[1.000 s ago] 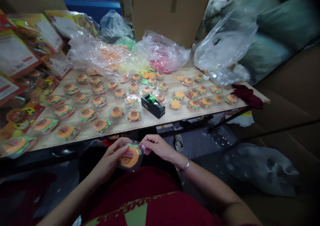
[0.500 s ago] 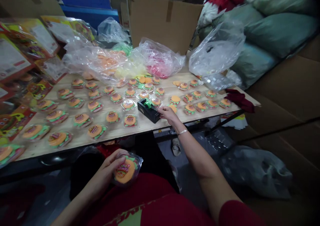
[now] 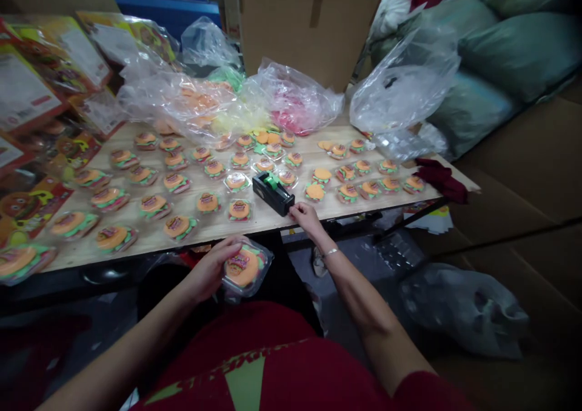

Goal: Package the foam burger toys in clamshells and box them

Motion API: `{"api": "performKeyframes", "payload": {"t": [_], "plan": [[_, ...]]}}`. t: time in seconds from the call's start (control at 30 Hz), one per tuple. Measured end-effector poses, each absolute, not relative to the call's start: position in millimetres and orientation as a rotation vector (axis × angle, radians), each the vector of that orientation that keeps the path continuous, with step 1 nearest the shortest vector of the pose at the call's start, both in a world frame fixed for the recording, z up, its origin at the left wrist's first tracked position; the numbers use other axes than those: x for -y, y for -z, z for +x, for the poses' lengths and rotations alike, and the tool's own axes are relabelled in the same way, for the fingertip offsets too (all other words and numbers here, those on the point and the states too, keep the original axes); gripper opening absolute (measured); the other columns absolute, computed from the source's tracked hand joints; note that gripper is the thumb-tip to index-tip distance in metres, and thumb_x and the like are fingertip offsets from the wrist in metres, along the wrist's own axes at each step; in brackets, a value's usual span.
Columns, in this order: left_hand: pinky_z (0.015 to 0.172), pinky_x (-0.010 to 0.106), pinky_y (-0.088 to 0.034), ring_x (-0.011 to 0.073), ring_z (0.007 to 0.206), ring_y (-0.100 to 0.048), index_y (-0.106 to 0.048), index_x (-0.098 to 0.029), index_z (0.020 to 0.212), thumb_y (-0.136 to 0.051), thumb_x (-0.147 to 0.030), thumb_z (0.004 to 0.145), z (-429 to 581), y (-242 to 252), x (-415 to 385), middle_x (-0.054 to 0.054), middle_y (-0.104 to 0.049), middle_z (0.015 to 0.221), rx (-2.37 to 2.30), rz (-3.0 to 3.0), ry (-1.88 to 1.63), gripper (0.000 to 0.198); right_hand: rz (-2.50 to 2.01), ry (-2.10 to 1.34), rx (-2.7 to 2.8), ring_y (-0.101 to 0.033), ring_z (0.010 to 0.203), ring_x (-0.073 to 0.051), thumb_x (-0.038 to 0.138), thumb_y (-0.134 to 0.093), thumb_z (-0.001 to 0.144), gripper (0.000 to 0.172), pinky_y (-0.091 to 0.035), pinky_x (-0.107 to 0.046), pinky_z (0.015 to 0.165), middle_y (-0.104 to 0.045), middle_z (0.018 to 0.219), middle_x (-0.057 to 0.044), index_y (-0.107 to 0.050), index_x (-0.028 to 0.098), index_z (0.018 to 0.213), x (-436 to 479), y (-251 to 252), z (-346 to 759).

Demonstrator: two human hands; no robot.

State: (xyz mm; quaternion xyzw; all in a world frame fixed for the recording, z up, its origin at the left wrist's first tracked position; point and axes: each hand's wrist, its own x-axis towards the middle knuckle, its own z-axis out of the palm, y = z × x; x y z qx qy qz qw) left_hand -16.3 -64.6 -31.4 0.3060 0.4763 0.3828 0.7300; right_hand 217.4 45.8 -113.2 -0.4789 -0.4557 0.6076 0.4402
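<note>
A clear plastic case with a toy burger (image 3: 245,270) in it is gripped by my left hand (image 3: 213,270), above my lap just before the table edge. The thumb lies across its top. At the front end of a black tape dispenser (image 3: 273,194), my right hand (image 3: 305,217) has thumb and finger pinched together on the tape, though the strip itself hardly shows. A green roll (image 3: 273,180) sits in the dispenser. Close by stand a cased burger (image 3: 239,210) and an uncovered burger stack (image 3: 314,191).
Rows of cased burgers (image 3: 154,205) cover much of the wooden table (image 3: 297,223). Plastic bags of coloured pieces (image 3: 291,105) lie along the back, before a cardboard box (image 3: 309,29). Printed packages (image 3: 31,90) are stacked left. Dark red cloth (image 3: 441,180) hangs over the right edge.
My right hand has drawn back from the dispenser's top to just past its front end, fingers still pinched. My left hand has brought the cased burger up and rightward, nearer the table.
</note>
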Motion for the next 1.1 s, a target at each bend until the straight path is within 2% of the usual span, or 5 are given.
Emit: {"api": "performKeyframes", "payload": {"t": [0.23, 0.5, 0.7, 0.97, 1.1], "plan": [[0.063, 0.022, -0.043, 0.0143, 0.07, -0.057, -0.064, -0.016, 0.088, -0.071, -0.032, 0.072, -20.5, 30.3, 68.0, 0.002, -0.063, 0.079, -0.973, 0.914, -0.746, 0.024, -0.504, -1.892, 1.741, -0.044, 0.063, -0.01, 0.057, -0.057, 0.083, 0.043, -0.042, -0.025, 0.066, -0.046, 0.066, 0.004, -0.05, 0.017, 0.073, 8.3, 55.6, 197.1], [0.06, 0.022, -0.039, 0.013, 0.066, -0.05, -0.056, -0.02, 0.088, -0.071, -0.032, 0.071, -13.0, 28.5, 76.2, -0.002, -0.054, 0.075, -1.002, 0.945, -0.767, 0.026, -0.591, -1.355, 2.416, -0.038, 0.059, -0.009, 0.035, -0.047, 0.094, 0.029, -0.031, -0.022, 0.057, -0.046, 0.064, 0.004, -0.052, 0.016, 0.073, 3.8, 32.4, 190.8], [0.06, 0.022, -0.039, 0.0127, 0.067, -0.05, -0.053, -0.02, 0.086, -0.07, -0.033, 0.073, -12.0, 29.6, 77.0, -0.003, -0.053, 0.075, -1.045, 0.966, -0.817, 0.025, -0.972, -0.879, 2.178, -0.053, 0.079, -0.014, 0.031, -0.061, 0.088, 0.018, -0.04, -0.026, 0.071, -0.06, 0.091, -0.005, -0.061, 0.014, 0.096, 27.7, 19.2, 194.1], [0.058, 0.021, -0.04, 0.0123, 0.065, -0.05, -0.053, -0.02, 0.085, -0.07, -0.038, 0.075, -1.4, 27.2, 68.9, -0.003, -0.053, 0.073, -1.072, 1.029, -0.756, 0.027, -0.985, -1.715, 1.695, -0.048, 0.058, -0.009, 0.021, -0.057, 0.086, 0.014, -0.037, -0.021, 0.057, -0.057, 0.064, 0.004, -0.063, 0.013, 0.076, 34.4, 45.7, 188.4], [0.056, 0.021, -0.039, 0.0119, 0.062, -0.05, -0.052, -0.02, 0.083, -0.073, -0.042, 0.073, 12.0, 37.2, 55.7, -0.004, -0.052, 0.07, -1.045, 1.045, -0.69, 0.032, -0.979, -1.738, 1.661, -0.044, 0.06, -0.007, 0.02, -0.056, 0.087, 0.011, -0.035, -0.019, 0.057, -0.052, 0.067, 0.005, -0.06, 0.014, 0.078, 29.0, 62.9, 203.0]]}}
